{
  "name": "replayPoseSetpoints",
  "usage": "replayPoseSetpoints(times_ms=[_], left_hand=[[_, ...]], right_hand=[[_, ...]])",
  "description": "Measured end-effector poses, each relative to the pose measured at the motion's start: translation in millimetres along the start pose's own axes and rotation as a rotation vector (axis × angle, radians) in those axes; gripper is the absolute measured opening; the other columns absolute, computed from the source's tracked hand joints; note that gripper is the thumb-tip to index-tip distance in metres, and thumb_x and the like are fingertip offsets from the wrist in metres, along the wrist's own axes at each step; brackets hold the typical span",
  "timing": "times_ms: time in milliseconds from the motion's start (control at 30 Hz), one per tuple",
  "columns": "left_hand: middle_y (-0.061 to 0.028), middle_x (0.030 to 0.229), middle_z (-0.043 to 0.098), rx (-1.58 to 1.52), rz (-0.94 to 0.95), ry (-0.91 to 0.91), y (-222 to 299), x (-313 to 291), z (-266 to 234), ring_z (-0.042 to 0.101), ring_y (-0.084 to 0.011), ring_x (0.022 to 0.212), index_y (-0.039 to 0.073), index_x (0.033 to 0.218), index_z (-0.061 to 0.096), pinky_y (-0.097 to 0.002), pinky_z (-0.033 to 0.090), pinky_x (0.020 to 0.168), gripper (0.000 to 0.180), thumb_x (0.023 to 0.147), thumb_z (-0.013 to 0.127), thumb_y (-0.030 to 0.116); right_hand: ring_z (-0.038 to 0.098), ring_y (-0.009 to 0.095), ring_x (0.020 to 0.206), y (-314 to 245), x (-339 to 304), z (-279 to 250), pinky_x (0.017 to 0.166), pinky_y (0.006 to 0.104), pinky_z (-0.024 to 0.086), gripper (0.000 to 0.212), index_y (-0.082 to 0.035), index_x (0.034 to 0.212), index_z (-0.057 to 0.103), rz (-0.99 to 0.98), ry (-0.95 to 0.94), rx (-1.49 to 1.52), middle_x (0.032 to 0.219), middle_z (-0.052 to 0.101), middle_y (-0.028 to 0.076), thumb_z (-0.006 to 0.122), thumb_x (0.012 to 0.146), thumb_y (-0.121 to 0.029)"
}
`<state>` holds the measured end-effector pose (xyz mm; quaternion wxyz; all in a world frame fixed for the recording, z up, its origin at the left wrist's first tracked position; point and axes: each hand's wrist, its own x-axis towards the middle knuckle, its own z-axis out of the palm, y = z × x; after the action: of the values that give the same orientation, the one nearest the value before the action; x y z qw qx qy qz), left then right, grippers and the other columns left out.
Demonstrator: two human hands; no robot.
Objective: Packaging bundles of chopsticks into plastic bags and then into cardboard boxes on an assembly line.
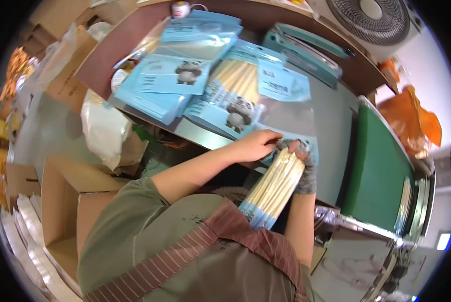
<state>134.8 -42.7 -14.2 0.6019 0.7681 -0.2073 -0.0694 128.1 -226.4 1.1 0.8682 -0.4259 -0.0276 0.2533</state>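
Note:
My right hand [306, 160], in a grey fingerless glove, is closed round the upper end of a bundle of pale wooden chopsticks [275, 186]. The bundle slants down toward my apron, its lower end wrapped in blue. Beside it, my left hand [256, 145] is bare, its fingers curled at the near edge of a flat blue-and-clear pouch [287, 108]. How firmly they grip that edge is partly hidden. Left of this pouch lies a filled pouch [233, 83] of chopsticks with a panda print. A stack of flat blue pouches [157, 75] lies further left.
A teal sealing machine [306, 55] stands at the back of the table, with a fan [371, 17] beyond. To the right runs a green conveyor belt [374, 166]. An open cardboard box [59, 201] and a white plastic bag [104, 128] are at the left. An orange bag [411, 121] sits far right.

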Motion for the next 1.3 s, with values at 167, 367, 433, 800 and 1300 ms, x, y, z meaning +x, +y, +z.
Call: replayPoseSetpoints(times_ms=[167,367,433,800,1300], left_hand=[[-0.0166,0.076,0.059,0.409,0.011,-0.131,19.0,3.8,5.1,0.057,-0.0309,0.072,-0.002,0.092,0.059,-0.0366,0.045,0.067,0.023,0.072,0.057,0.009],[-0.0125,0.075,0.058,0.266,0.207,0.507,25.6,11.2,19.2,0.057,-0.0267,0.066,0.0,0.085,0.056,-0.0327,0.044,0.058,0.01,0.081,0.057,0.009],[-0.0128,0.079,0.058,0.373,0.191,0.349,39.2,6.8,19.3,0.056,-0.0259,0.065,0.001,0.089,0.055,-0.0319,0.044,0.057,0.014,0.081,0.058,0.012],[-0.0051,0.09,0.062,0.194,-0.177,-0.245,16.8,14.5,-2.4,0.057,-0.0131,0.074,-0.002,0.111,0.055,-0.029,0.046,0.063,0.033,0.08,0.056,0.012],[-0.0156,0.081,0.059,0.421,-0.071,0.075,20.7,9.6,18.5,0.057,-0.0354,0.072,0.004,0.087,0.059,-0.0419,0.045,0.062,0.017,0.073,0.058,0.012]], right_hand=[[0.055,0.022,0.074,0.8,-2.8,-10.6,0.067,0.0306,0.046,0.025,-0.002,0.082,0.052,-0.076,-0.135,0.052,0.08,0.056,0.013,0.059,0.071,-0.023],[0.056,0.018,0.066,-2.4,-6.0,-6.7,0.062,0.0276,0.046,0.023,-0.002,0.081,0.053,0.051,0.063,-0.124,0.075,0.057,0.01,0.06,0.072,-0.023],[0.056,0.016,0.065,0.2,-8.4,-7.6,0.062,0.0269,0.047,0.024,-0.003,0.08,0.054,0.077,0.048,-0.095,0.074,0.058,0.009,0.06,0.072,-0.024],[0.056,0.022,0.072,2.4,-11.7,-10.5,0.067,0.0301,0.046,0.024,-0.001,0.079,0.052,-0.078,-0.05,-0.005,0.08,0.056,0.015,0.058,0.072,-0.024],[0.056,0.019,0.071,-2.2,-15.2,-13.8,0.064,0.0279,0.047,0.025,-0.002,0.081,0.055,-0.07,-0.108,0.018,0.08,0.058,0.011,0.06,0.07,-0.024]])
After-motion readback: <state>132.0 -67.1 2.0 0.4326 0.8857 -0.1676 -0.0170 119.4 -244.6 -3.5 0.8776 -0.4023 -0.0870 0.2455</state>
